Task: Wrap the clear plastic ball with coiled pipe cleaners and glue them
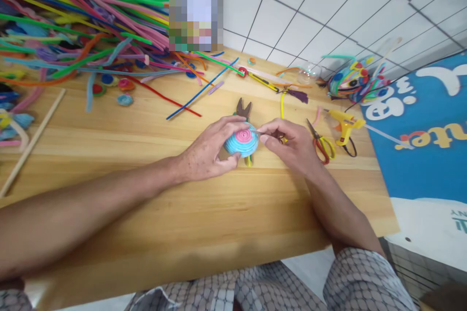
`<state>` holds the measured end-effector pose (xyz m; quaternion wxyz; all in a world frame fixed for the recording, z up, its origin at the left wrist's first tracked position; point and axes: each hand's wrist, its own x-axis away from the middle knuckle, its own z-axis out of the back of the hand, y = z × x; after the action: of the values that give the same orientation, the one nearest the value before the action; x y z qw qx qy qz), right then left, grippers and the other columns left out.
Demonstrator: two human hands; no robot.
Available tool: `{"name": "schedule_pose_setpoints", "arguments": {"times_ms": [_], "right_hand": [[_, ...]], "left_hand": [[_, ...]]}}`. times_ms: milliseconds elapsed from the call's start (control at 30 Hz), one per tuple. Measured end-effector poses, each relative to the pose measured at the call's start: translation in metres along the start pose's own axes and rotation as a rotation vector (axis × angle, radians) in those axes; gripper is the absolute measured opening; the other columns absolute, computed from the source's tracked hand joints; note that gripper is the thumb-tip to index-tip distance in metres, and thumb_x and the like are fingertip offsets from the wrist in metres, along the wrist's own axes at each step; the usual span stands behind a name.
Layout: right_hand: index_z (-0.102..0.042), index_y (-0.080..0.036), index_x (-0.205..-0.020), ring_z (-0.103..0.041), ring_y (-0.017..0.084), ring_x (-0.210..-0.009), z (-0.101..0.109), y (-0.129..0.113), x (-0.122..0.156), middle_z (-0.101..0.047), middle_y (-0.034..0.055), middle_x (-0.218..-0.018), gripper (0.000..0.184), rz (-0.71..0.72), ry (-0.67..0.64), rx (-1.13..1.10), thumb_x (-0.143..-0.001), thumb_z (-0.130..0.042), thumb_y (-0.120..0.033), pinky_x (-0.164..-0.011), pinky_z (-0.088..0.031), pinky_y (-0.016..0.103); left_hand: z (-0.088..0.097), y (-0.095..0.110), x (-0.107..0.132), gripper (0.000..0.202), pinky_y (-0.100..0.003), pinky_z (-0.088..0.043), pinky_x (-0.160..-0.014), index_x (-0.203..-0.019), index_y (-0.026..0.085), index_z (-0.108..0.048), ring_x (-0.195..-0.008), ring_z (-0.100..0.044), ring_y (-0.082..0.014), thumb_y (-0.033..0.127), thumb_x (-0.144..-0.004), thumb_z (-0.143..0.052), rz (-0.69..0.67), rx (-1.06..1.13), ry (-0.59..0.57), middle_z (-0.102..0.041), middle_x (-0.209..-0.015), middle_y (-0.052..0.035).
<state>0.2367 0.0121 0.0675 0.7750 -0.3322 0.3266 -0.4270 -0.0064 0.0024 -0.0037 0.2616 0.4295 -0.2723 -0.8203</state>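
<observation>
My left hand (209,150) is wrapped round a coiled disc of pipe cleaner (241,140), pink in the middle and light blue outside, held just above the wooden table (182,214). My right hand (292,143) pinches the loose end of the coil at the disc's right edge, fingers pressed together. A brown pipe-cleaner shape (243,108) lies just behind the disc, and a yellow-green piece (248,160) pokes out below it.
A big heap of coloured pipe cleaners (73,24) fills the table's back left, with small coiled discs (125,99) near it. Red-handled scissors (323,145), a yellow glue gun (345,124) and a multicoloured pipe-cleaner figure (355,80) lie to the right. A wooden stick (32,141) lies at left.
</observation>
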Motion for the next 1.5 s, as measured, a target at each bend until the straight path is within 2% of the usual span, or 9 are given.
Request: {"name": "schedule_pose_setpoints", "arguments": {"times_ms": [133, 300, 400, 733, 833, 967, 1167, 1333, 1500], "right_hand": [[-0.079, -0.022, -0.093, -0.055, 0.011, -0.064, -0.001, 0.001, 0.001, -0.069, -0.0029, -0.073, 0.009, -0.154, 0.004, -0.181, -0.092, -0.076, -0.03, -0.058, -0.04, 0.024], [-0.075, -0.021, -0.097, -0.037, 0.008, -0.05, 0.0, -0.001, -0.001, -0.049, -0.009, -0.056, 0.016, -0.395, 0.003, -0.399, -0.087, -0.077, -0.033, -0.049, -0.027, 0.023], [-0.07, -0.022, -0.097, -0.032, 0.007, -0.047, 0.0, -0.003, -0.002, -0.047, -0.0107, -0.055, 0.019, -0.494, -0.013, -0.54, -0.081, -0.076, -0.03, -0.047, -0.022, 0.023], [-0.076, -0.02, -0.093, -0.042, 0.006, -0.049, -0.003, -0.005, -0.004, -0.056, -0.0081, -0.059, 0.019, -0.471, -0.005, -0.582, -0.075, -0.079, -0.026, -0.047, -0.031, 0.022], [-0.074, -0.02, -0.085, -0.054, 0.008, -0.052, -0.001, -0.004, -0.003, -0.066, -0.0044, -0.064, 0.019, -0.483, -0.011, -0.578, -0.075, -0.085, -0.031, -0.05, -0.042, 0.022], [-0.068, -0.022, -0.079, -0.074, 0.017, -0.068, 0.001, -0.002, -0.001, -0.078, 0.001, -0.075, 0.032, -0.446, -0.007, -0.563, -0.075, -0.092, -0.043, -0.058, -0.058, 0.027], [-0.069, -0.024, -0.084, -0.057, 0.011, -0.052, 0.004, 0.006, 0.004, -0.067, -0.0057, -0.063, 0.025, -0.253, 0.142, -0.308, -0.086, -0.086, -0.041, -0.052, -0.046, 0.024], [-0.076, -0.025, -0.099, -0.063, 0.015, -0.075, 0.004, 0.007, 0.009, -0.072, -0.0006, -0.085, 0.016, 0.003, 0.131, 0.04, -0.104, -0.066, -0.038, -0.072, -0.05, 0.032], [-0.074, -0.027, -0.111, -0.067, 0.021, -0.09, 0.0, 0.006, 0.013, -0.075, 0.0031, -0.097, 0.014, 0.2, 0.056, 0.261, -0.107, -0.061, -0.029, -0.084, -0.053, 0.039]], "left_hand": [[0.0, -0.001, 0.0, 0.06, -0.057, -0.052, -0.122, -0.147, 0.021, -0.05, -0.146, -0.057, -0.0341, 0.022, -0.09, -0.07, 0.007, 0.009, -0.002, -0.065, -0.145, -0.0173], [0.0, -0.001, 0.001, 0.061, -0.058, -0.05, -0.122, -0.148, 0.023, -0.05, -0.147, -0.056, -0.0348, 0.023, -0.09, -0.071, 0.013, 0.011, -0.003, -0.063, -0.149, -0.0173], [-0.001, -0.002, 0.003, 0.063, -0.058, -0.051, -0.123, -0.148, 0.023, -0.05, -0.147, -0.058, -0.0355, 0.025, -0.09, -0.072, 0.043, 0.032, 0.001, -0.062, -0.152, -0.0179], [-0.002, -0.004, 0.004, 0.066, -0.054, -0.05, -0.124, -0.149, 0.021, -0.047, -0.146, -0.059, -0.0342, 0.03, -0.089, -0.073, 0.077, 0.038, 0.015, -0.06, -0.152, -0.0179], [-0.002, -0.004, 0.004, 0.065, -0.054, -0.051, -0.124, -0.149, 0.021, -0.047, -0.145, -0.06, -0.0333, 0.029, -0.089, -0.072, 0.067, 0.032, 0.017, -0.06, -0.152, -0.0179], [-0.002, -0.003, 0.004, 0.063, -0.054, -0.052, -0.122, -0.148, 0.02, -0.047, -0.144, -0.06, -0.0333, 0.028, -0.09, -0.072, 0.06, 0.018, 0.019, -0.06, -0.151, -0.0188], [-0.001, -0.003, 0.003, 0.064, -0.055, -0.051, -0.123, -0.147, 0.021, -0.047, -0.145, -0.06, -0.0338, 0.029, -0.089, -0.073, 0.07, 0.024, 0.01, -0.061, -0.152, -0.0179], [0.0, -0.002, 0.002, 0.062, -0.056, -0.051, -0.122, -0.145, 0.022, -0.049, -0.145, -0.06, -0.0342, 0.029, -0.089, -0.074, 0.044, 0.047, 0.014, -0.064, -0.149, -0.0169], [-0.001, -0.002, 0.002, 0.062, -0.057, -0.052, -0.122, -0.146, 0.024, -0.049, -0.145, -0.06, -0.0331, 0.03, -0.089, -0.074, 0.048, 0.038, 0.01, -0.064, -0.149, -0.0163]]}}
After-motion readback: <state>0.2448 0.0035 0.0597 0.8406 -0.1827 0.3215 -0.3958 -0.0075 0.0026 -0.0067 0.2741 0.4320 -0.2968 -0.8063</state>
